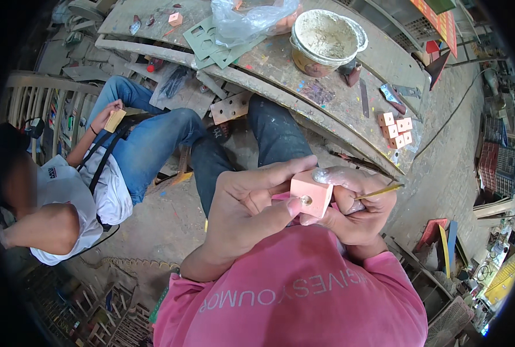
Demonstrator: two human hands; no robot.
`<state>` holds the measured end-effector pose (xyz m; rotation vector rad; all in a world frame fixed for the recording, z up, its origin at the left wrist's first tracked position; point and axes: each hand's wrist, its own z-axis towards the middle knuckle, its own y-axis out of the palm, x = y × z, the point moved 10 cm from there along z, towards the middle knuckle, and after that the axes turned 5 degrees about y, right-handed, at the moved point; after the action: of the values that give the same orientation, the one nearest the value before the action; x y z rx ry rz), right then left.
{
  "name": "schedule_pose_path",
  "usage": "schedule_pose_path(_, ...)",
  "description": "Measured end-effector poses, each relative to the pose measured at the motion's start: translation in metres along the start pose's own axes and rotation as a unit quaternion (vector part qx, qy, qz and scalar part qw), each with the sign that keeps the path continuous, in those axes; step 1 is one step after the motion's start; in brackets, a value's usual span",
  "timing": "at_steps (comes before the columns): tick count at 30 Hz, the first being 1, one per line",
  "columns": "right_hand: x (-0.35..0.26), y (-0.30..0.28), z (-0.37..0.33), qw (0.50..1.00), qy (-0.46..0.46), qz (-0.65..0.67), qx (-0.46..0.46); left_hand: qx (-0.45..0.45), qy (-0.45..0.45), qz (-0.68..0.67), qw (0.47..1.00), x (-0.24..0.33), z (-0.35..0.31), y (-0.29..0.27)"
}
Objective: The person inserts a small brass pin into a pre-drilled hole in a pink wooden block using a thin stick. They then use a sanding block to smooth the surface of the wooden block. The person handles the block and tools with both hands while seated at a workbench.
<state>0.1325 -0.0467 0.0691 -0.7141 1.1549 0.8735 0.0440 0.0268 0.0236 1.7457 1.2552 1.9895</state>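
I hold a pink block [318, 191] up in front of my chest, gripped between both hands, just short of the near edge of the bench [338, 110]. My left hand [243, 202] pinches it from one side, the thumb pressed to the face beside a round hole, a finger at the top edge. My right hand [364, 211] curls about the other side, its fingers smeared white, with a thin yellowish stick [385, 190] jutting outward from between them. My pink shirt [304, 272] fills the foreground.

On the bench, a bucket [305, 61] crusted with pale paste stands beyond my hands, beside a clear plastic bag [252, 23] lying partly over green sheets [198, 40] with cut-outs. A cluster of pink blocks [393, 130] sits near the right end, close to a dark metal strip [364, 98]. A lone cube [175, 19] lies toward the far left.

At my left, a seated co-worker [58, 191] in a white shirt and jeans holds a small yellow piece [116, 120] in one hand.
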Motion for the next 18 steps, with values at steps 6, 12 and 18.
schedule_pose_path(6,0.0,0.004,-0.001,1.0,0.018,-0.013,-0.019,0.01,0.028,0.053,0.998,0.004,-0.001,-0.002)
schedule_pose_path(12,0.003,0.006,-0.003,1.0,0.011,-0.015,-0.008,-0.002,0.034,0.082,0.996,0.007,-0.004,-0.001)
schedule_pose_path(18,0.008,0.004,-0.005,1.0,0.001,-0.015,0.009,-0.026,0.038,0.129,0.991,0.013,-0.004,0.002)
